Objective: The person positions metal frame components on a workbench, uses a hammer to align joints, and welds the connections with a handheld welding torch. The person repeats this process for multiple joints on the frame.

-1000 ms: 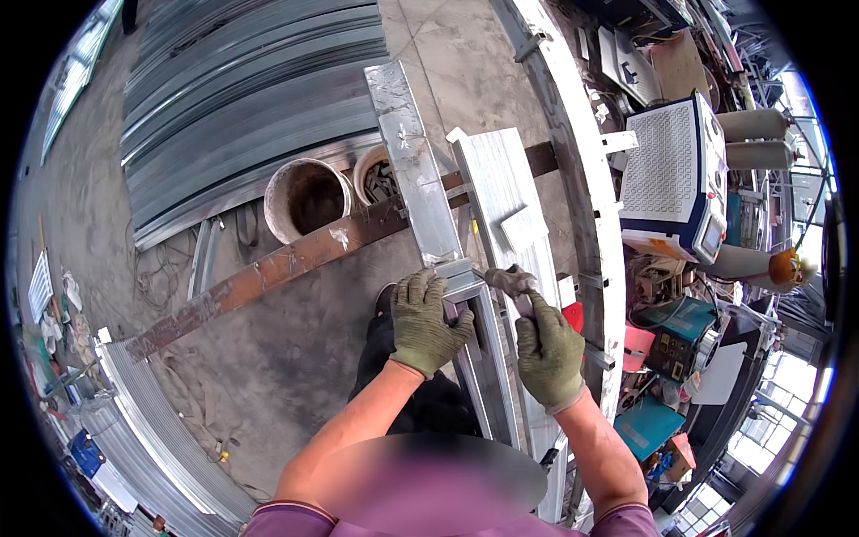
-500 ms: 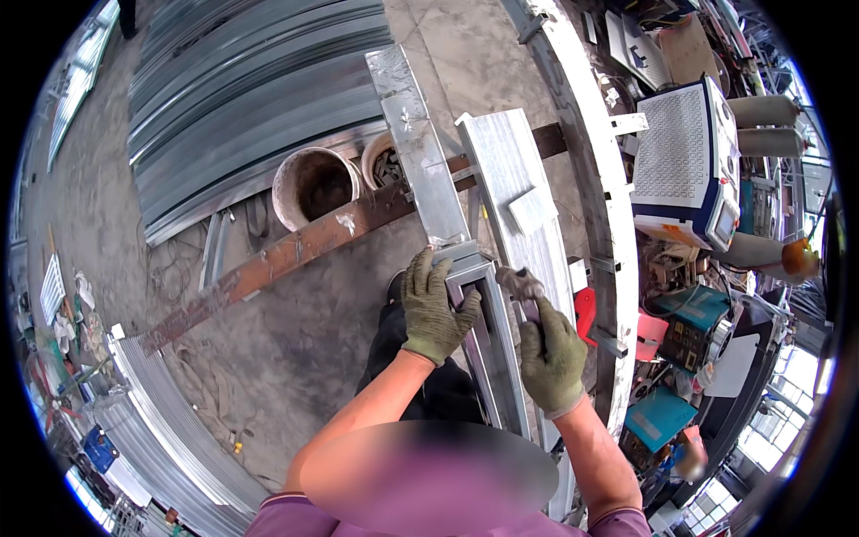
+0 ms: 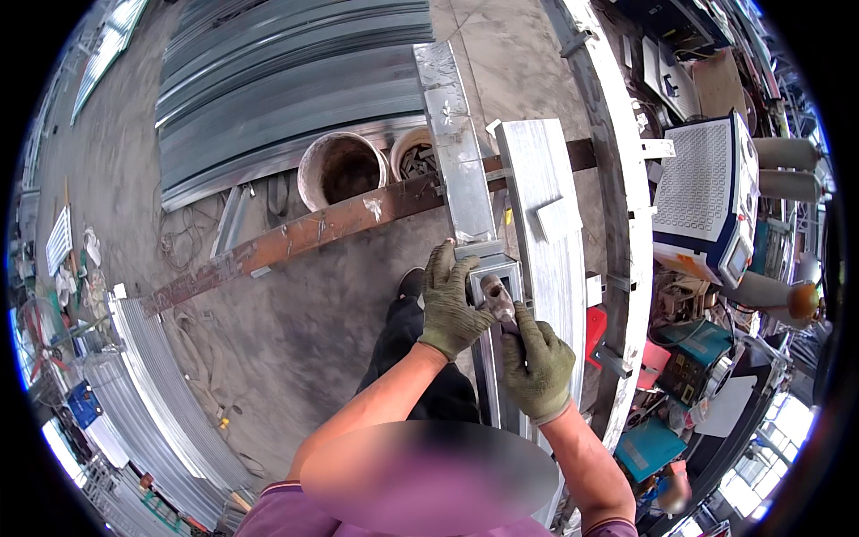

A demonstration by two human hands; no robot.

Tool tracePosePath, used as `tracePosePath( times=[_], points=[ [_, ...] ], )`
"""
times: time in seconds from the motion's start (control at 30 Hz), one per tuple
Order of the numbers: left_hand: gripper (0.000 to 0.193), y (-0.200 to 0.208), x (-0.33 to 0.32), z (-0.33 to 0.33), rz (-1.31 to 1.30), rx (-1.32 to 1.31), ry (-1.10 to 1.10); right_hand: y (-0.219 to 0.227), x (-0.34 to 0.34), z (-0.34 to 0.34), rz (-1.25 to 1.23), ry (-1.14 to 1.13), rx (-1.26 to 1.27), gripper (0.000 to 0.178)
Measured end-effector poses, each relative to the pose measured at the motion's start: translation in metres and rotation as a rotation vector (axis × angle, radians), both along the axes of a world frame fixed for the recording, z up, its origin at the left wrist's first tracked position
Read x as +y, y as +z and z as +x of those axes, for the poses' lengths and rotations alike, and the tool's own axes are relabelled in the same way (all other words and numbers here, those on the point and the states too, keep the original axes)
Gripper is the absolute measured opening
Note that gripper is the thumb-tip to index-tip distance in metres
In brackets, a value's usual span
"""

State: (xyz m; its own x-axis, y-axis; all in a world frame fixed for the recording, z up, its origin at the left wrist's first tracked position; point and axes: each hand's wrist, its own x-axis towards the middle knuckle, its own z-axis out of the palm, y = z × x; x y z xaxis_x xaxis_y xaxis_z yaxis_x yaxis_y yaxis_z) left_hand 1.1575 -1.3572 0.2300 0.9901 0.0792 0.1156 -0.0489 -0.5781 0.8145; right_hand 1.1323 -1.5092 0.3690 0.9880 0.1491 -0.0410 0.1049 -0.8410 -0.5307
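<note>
A long, narrow grey metal frame runs away from my body, its far end against the flat steel bar. My left hand, in an olive work glove, grips the frame's left side near that far corner, fingers forward and thumb over the opening. In my right hand, gloved alike, is a hammer, its worn metal head over the frame's far end, close to my left thumb. Most of the hammer's handle is hidden by the glove. Whether the head touches the frame I cannot tell.
A rusty beam crosses beneath the work. Beyond it stand two buckets, one dirty white, beside stacked metal sheets. Right of the frame lie a pale metal profile with a small plate and a white beam. A white-and-blue machine stands farther right.
The hammer in my right hand has moved left, from beside the frame to over its far end. My left hand keeps hold of the frame. The whole view has shifted slightly.
</note>
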Motion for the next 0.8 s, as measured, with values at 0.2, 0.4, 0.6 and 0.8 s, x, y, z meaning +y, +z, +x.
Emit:
tracePosePath(
  times=[0.2,0.4,0.6,0.8],
  points=[
    [0.082,-0.012,0.0,-0.004,-0.005,0.065,-0.005,-0.003,0.005,0.007,-0.026,-0.017,0.072,0.043],
    [0.081,-0.009,0.003,-0.003,-0.019,0.059,-0.001,-0.002,0.007,0.008,-0.082,0.001,0.059,0.039],
    [0.072,-0.002,0.005,-0.002,-0.014,0.03,0.0,0.014,0.011,0.01,0.013,-0.025,-0.088,0.038],
    [0.074,-0.002,0.006,-0.005,0.009,0.063,0.002,-0.005,0.009,0.004,-0.023,-0.048,0.077,0.037]
  ],
)
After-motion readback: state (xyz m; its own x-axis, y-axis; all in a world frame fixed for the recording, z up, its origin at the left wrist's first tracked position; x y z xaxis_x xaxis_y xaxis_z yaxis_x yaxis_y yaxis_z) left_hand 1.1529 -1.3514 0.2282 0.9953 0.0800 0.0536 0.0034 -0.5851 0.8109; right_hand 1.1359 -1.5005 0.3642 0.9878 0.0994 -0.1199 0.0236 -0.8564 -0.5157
